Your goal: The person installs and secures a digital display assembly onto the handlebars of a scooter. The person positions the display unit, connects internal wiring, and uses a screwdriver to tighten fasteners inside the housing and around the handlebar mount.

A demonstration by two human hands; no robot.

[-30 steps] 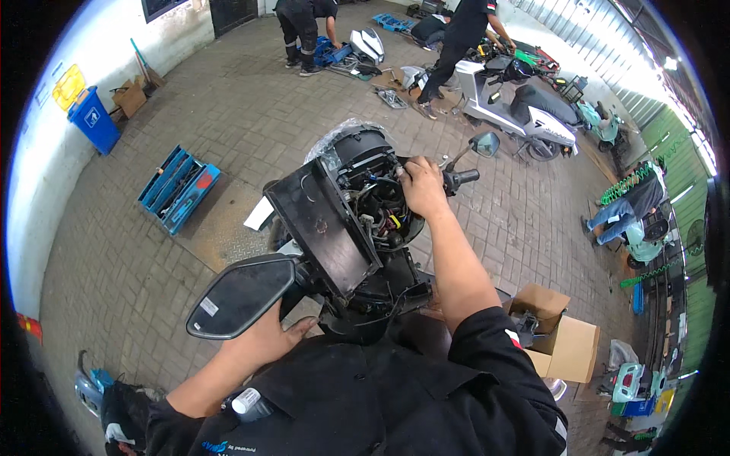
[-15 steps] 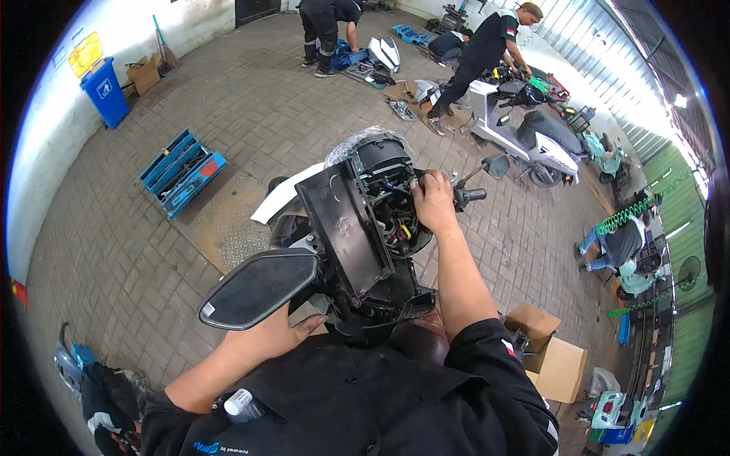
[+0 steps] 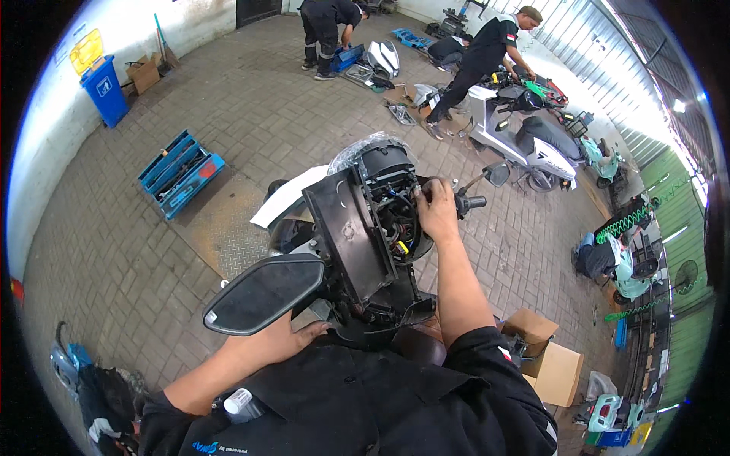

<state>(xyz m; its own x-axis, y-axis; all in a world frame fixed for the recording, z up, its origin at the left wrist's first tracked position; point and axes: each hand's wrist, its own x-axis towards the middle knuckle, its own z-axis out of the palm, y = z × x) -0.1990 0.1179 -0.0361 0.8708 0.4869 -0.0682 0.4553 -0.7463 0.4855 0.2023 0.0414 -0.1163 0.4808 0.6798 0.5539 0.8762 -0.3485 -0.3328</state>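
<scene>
A partly dismantled scooter front (image 3: 346,239) stands before me, with a dark panel tilted beside exposed wiring (image 3: 399,224) and clear plastic film (image 3: 357,148) at its top. My right hand (image 3: 439,213) is at the right rim of the opened housing, fingers bent and closed on something too small to make out, near the right grip (image 3: 475,202). My left hand (image 3: 281,338) lies beneath the black left mirror (image 3: 262,292), thumb out to the right; its other fingers are hidden behind the mirror. A white body panel (image 3: 289,190) shows behind the dark panel.
A blue toolbox (image 3: 181,176) is left. An open carton (image 3: 555,368) is low right. Co-workers (image 3: 475,61) (image 3: 327,34) work among scooters and parts at the back; another person (image 3: 597,258) bends by green hoses at right. A blue bin (image 3: 106,91) stands against the left wall.
The scooter front and my hands sit slightly further right in view, with more white panel showing. The person at right has bent lower; the co-worker at upper right shows more fully.
</scene>
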